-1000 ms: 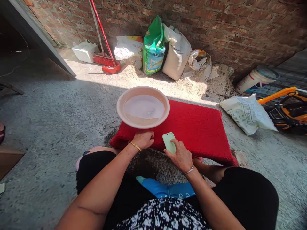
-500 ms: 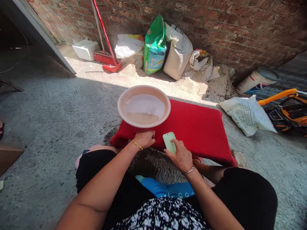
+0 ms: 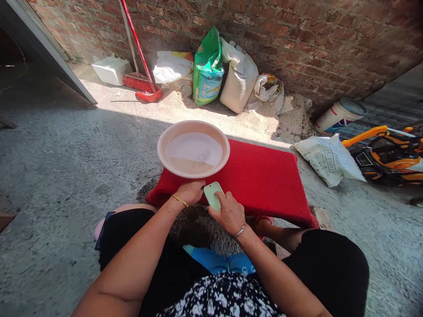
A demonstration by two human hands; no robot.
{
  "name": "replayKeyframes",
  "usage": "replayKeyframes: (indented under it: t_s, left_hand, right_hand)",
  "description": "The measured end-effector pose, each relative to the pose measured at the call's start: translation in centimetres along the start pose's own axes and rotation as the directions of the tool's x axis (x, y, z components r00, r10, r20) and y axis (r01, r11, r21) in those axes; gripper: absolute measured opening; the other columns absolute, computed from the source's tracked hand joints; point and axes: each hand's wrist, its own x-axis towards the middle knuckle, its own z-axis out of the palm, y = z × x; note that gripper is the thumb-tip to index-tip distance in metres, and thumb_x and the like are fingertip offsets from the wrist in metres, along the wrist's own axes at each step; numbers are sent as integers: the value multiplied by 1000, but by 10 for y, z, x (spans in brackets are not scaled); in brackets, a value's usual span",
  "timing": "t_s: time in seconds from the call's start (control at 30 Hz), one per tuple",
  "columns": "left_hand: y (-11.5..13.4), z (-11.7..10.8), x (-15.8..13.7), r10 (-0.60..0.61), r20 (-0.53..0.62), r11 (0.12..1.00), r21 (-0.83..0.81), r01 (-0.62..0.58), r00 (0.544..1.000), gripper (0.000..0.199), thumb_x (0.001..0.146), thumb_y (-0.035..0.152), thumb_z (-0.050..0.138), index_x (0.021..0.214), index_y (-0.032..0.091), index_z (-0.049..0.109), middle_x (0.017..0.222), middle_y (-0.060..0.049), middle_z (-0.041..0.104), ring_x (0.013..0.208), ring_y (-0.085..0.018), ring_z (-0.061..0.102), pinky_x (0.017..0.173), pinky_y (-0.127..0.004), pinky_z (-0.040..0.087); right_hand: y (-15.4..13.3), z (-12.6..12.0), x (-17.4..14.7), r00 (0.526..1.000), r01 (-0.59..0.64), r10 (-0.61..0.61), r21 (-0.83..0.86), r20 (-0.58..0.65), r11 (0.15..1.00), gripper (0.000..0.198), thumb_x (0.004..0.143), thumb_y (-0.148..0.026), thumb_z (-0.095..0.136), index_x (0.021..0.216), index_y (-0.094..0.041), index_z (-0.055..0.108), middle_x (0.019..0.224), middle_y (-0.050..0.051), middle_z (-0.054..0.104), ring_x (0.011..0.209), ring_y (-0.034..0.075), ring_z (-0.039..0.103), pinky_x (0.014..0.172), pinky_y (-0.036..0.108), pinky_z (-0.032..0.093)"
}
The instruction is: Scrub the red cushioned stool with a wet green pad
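A red pile mat [image 3: 264, 174] lies over a low support in front of me and droops at its near edge. My left hand [image 3: 191, 192] is closed on that near edge, just below the basin, with its fingertips mostly hidden. In my right hand [image 3: 229, 213] is a pale green scrub brush [image 3: 212, 196], flat and rounded, with a small hole at its far end. Its underside is out of sight. Thumb and fingers press around its back, close beside my left hand. A wide pinkish basin [image 3: 193, 172] with cloudy water sits at the mat's left end.
Against the brick wall stand a white box [image 3: 111, 70], a red broom and dustpan [image 3: 148, 95], a green sack [image 3: 208, 72] and a white sack [image 3: 239, 81]. To the right are a bucket [image 3: 340, 116], a pale bag [image 3: 325, 158] and an orange-black toy digger [image 3: 390, 156].
My right hand has moved left with the scrub brush, now close to my left hand. The left hand keeps its place at the mat's edge. The whole view has shifted slightly.
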Motion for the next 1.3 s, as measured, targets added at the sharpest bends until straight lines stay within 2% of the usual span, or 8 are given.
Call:
replayKeyframes:
  t_s: [0.13, 0.3, 0.6, 0.77, 0.93, 1.0, 1.17, 1.3]
  left_hand:
    - [0, -2, 0, -3, 11, 1000, 6, 3, 1000, 19, 83, 28, 41, 90, 24, 59, 94, -4, 68, 87, -21, 62, 71, -30, 43]
    - [-5, 1, 2, -24, 31, 1000, 1, 24, 999, 12, 78, 32, 54, 86, 24, 57, 88, -2, 67, 84, -19, 61, 68, -28, 42]
    - [1, -1, 3, -54, 5, 996, 76, 53, 999, 11, 77, 31, 57, 84, 24, 57, 89, -2, 65, 85, -19, 60, 68, -28, 41]
    - [3, -2, 1, -53, 12, 996, 78, 52, 999, 9, 78, 31, 56, 84, 24, 57, 86, -2, 65, 84, -19, 60, 69, -28, 41]
    - [0, 0, 3, -38, 21, 998, 54, 37, 999, 10, 79, 33, 56, 85, 25, 56, 86, 0, 65, 83, -17, 59, 70, -27, 40]
    - [-1, 0, 4, -33, 26, 998, 54, 31, 999, 13, 80, 36, 55, 84, 24, 56, 84, 0, 64, 81, -17, 59, 68, -27, 40]
    - [-2, 0, 8, -53, 15, 996, 70, 52, 998, 18, 78, 42, 55, 79, 24, 53, 79, 2, 63, 77, -17, 58, 62, -26, 36]
    - [-2, 0, 10, -67, 37, 996, 65, 64, 997, 21, 79, 46, 54, 78, 24, 52, 77, 3, 62, 73, -15, 56, 59, -25, 34]
  right_hand:
    - [47, 0, -10, 985, -173, 173, -58, -1, 983, 50, 83, -59, 52, 122, -29, 49, 99, 4, 55, 82, 18, 59, 59, 24, 37]
    - [106, -8, -28, 896, -444, 444, -28, -18, 895, 51, 83, -61, 49, 122, -27, 50, 100, 5, 57, 80, 20, 61, 59, 27, 37]
    - [13, -1, 5, 996, -72, 75, 73, -38, 995, 51, 79, -60, 56, 120, -30, 51, 98, 3, 56, 83, 18, 60, 59, 24, 36]
    - [59, 6, -7, 976, -211, 212, 26, -40, 977, 49, 82, -59, 53, 120, -30, 51, 100, 3, 56, 82, 19, 60, 55, 24, 34]
    - [118, -1, -28, 875, -482, 481, 3, -58, 876, 51, 82, -60, 52, 121, -27, 51, 101, 5, 56, 80, 19, 60, 57, 26, 34]
    - [112, -2, -28, 876, -474, 474, 19, -84, 880, 51, 81, -60, 53, 120, -27, 52, 101, 4, 57, 80, 19, 60, 56, 25, 33]
    - [66, 5, -14, 970, -221, 227, 69, -88, 973, 46, 80, -57, 57, 116, -29, 54, 97, 3, 56, 83, 18, 59, 56, 23, 32]
    - [86, 6, -20, 948, -311, 315, 70, -52, 948, 46, 80, -56, 56, 118, -30, 54, 98, 3, 56, 81, 18, 59, 57, 24, 34]
